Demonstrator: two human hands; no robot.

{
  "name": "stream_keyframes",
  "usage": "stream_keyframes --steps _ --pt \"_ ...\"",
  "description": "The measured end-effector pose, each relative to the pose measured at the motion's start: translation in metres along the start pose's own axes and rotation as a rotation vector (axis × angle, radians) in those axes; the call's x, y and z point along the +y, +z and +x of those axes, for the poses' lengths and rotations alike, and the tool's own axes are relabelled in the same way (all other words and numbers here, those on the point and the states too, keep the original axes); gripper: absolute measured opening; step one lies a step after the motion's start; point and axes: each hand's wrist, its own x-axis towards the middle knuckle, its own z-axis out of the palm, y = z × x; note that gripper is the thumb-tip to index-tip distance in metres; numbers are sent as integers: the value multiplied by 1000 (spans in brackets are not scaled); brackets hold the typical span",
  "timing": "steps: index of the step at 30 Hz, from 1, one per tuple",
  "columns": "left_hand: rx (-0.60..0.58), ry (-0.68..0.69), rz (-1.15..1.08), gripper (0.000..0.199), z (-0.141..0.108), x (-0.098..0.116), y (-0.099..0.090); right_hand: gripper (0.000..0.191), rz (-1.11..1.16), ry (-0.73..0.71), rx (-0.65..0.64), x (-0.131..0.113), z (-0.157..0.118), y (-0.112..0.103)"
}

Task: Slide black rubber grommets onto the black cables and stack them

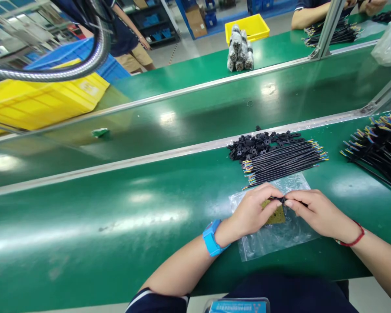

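My left hand (257, 209) and my right hand (317, 213) meet fingertip to fingertip, both closed in a pinch. Between them is a small black plastic part (282, 200), gripped by my left fingers. A short stretch of black cable (303, 203) shows under my right fingers; most of it is hidden. Below my hands, a yellow-brown sponge-like pad (276, 216) sits on a clear plastic bag (263, 248). Just beyond lies a row of black cables (280, 163) with coloured wire ends, beside a pile of small black plastic parts (254, 145).
More black cables (384, 148) are heaped at the right. A metal rail (150, 161) divides the green table (84, 243) from a green strip behind it. Wrapped bundles (239, 50), a yellow tray (254, 27) and a yellow crate (45, 98) stand farther back. Other people are beyond.
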Motion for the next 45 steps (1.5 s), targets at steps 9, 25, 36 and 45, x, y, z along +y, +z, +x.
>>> stream_keyframes --steps 9,25,36,45 --pt "-31 -289 -385 25 -1 0 -1 19 -568 -303 330 1 -8 0" --pt "289 -417 212 29 -30 -43 -100 29 -910 540 837 152 -39 -174" --pt "357 -383 343 15 -1 -83 -114 23 -708 -336 308 52 29 -51" --pt "416 -282 471 15 42 -94 -97 12 -886 -327 47 35 67 17"
